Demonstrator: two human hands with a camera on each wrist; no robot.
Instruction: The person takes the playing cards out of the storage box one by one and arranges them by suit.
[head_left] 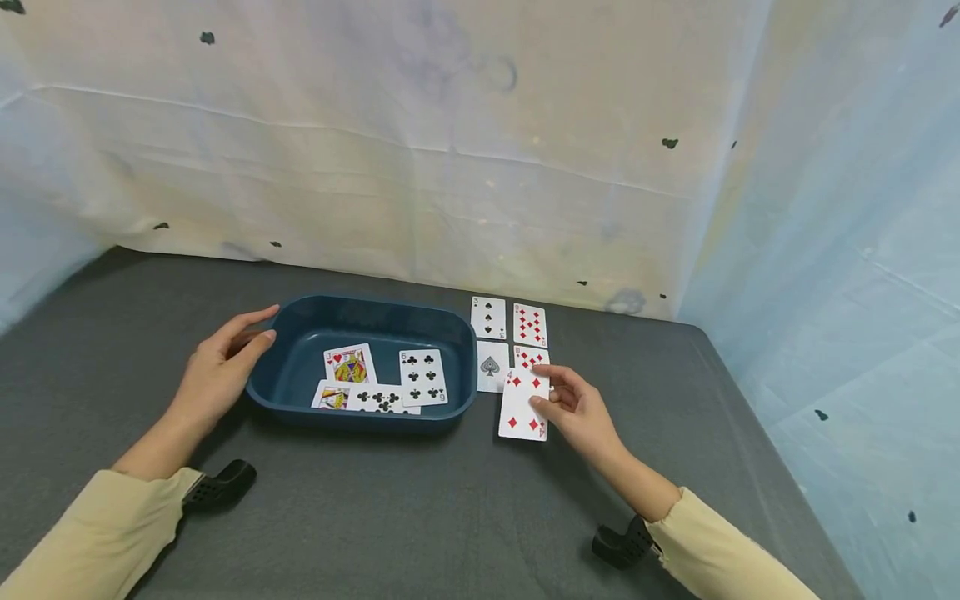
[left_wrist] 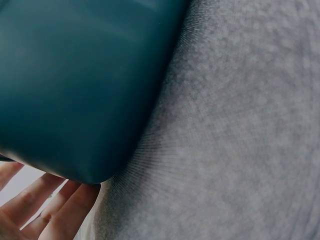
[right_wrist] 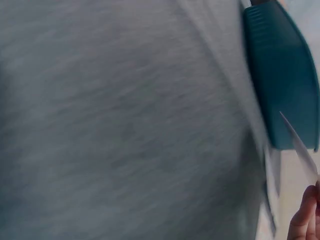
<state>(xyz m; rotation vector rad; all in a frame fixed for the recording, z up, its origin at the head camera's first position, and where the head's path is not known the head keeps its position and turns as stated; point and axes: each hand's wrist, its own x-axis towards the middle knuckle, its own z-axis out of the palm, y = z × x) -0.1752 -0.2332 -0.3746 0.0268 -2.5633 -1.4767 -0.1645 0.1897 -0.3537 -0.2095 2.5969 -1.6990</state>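
My right hand (head_left: 577, 410) pinches a four of diamonds (head_left: 520, 412) by its right side, between thumb and fingers. The card overlaps a diamonds card (head_left: 531, 356) in the head view; in the right wrist view the held card (right_wrist: 300, 147) appears edge-on. My left hand (head_left: 216, 367) rests against the left end of the dark blue tray (head_left: 345, 421), fingertips at its rim. The left wrist view has its fingers (left_wrist: 70, 210) extended along the outside wall. Inside the tray lie a jack of hearts (head_left: 349, 364), a six of clubs (head_left: 423, 377), another clubs card (head_left: 384, 399) and a partly covered face card (head_left: 332, 395).
Right of the tray, a three of spades (head_left: 489, 317) and an ace of spades (head_left: 492, 367) form one column. Beside them lies another diamonds card (head_left: 530, 324) at the back. A hanging sheet (head_left: 420, 192) bounds the dark grey table (head_left: 420, 517) behind and at the sides.
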